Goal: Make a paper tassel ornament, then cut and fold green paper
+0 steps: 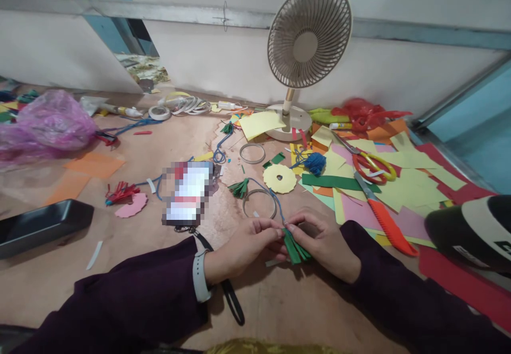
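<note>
A green paper tassel with fringed strips hangs between my two hands. My left hand pinches its top from the left, and my right hand pinches the same top from the right. Blue yarn runs up from the tassel toward a second green tassel, which lies on the table. Just beyond my hands is a metal ring with the yarn crossing it. A yellow scalloped paper disc with a hole lies behind that ring.
Scissors and an orange-handled cutter lie on coloured paper at right. A fan stands at the back. Left of my hands are a phone, red tassel and black case. A dark bottle lies far right.
</note>
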A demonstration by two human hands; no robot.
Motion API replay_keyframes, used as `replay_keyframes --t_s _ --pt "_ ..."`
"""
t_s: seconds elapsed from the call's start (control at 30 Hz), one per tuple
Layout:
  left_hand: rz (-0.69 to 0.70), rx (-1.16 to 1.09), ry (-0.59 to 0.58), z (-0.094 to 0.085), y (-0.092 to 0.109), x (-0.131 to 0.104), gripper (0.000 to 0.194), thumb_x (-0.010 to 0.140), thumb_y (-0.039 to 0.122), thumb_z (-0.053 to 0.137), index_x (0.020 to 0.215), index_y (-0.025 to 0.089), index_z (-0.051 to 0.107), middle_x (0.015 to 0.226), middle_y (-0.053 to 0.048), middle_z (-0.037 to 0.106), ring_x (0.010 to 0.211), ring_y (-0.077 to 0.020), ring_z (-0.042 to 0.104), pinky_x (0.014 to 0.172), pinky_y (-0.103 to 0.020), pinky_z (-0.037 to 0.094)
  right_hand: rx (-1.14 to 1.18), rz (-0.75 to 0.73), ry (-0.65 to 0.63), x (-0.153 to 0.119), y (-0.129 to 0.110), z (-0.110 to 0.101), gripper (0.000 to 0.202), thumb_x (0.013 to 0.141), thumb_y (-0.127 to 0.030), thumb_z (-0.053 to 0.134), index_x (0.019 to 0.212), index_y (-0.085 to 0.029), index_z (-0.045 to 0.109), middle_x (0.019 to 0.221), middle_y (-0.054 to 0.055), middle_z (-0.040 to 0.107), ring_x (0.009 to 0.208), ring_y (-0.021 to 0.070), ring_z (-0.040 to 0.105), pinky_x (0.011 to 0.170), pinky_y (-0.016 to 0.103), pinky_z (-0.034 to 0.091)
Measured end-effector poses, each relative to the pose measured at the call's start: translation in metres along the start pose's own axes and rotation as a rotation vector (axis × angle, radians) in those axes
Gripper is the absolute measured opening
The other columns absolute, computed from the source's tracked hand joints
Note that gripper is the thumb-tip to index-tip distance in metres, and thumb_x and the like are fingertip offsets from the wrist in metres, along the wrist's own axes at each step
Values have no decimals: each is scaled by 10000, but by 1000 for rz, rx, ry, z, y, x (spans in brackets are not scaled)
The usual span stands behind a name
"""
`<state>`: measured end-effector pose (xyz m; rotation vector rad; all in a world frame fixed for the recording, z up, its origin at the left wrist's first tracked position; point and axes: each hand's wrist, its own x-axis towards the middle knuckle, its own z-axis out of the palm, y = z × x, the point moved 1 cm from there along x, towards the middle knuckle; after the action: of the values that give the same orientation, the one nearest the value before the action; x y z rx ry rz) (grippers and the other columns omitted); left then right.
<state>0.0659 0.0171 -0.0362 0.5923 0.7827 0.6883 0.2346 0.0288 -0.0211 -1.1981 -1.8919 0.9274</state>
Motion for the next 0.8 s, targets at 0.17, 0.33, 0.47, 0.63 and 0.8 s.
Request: replay_keyframes --t_s 0.17,0.33,0.47,0.63,0.8 --pt "51 27 -42 -2 -1 -1 286 673 340 777 798 111 659 697 -31 660 609 -130 628 657 -278 524 -50 -97 9 -2 -1 0 117 855 -255 555 765 -215 618 748 46 652 715 177 606 658 310 485" --pt "82 117 10 1 -2 -1 367 645 416 809 740 119 616 614 20 578 531 -74 527 555 -203 436 -43 -106 31 -4 -1 2 99 845 -240 567 768 -218 626 751 46 645 718 180 607 660 313 488" --pt "110 205 3 -1 -2 0 410 655 477 782 762 122 605 588 49 512 484 -45 430 491 -179 348 -27 -88 27 -5 -2 2 107 845 -244 568 761 -212 626 746 45 635 708 177 601 666 312 485" --pt "139 348 -17 -6 3 1 334 709 430 727 776 131 595 559 47 506 471 -58 431 478 -189 336 40 66 -6 -3 -3 -1 159 841 -323 565 749 -208 624 741 40 632 702 171 591 648 289 475" --pt "113 457 -29 -6 9 0 218 698 326 680 749 141 577 561 43 515 481 -64 436 491 -192 337 264 306 -191 4 -6 -10 297 837 -454 526 747 -184 612 704 12 609 656 142 552 596 251 447"
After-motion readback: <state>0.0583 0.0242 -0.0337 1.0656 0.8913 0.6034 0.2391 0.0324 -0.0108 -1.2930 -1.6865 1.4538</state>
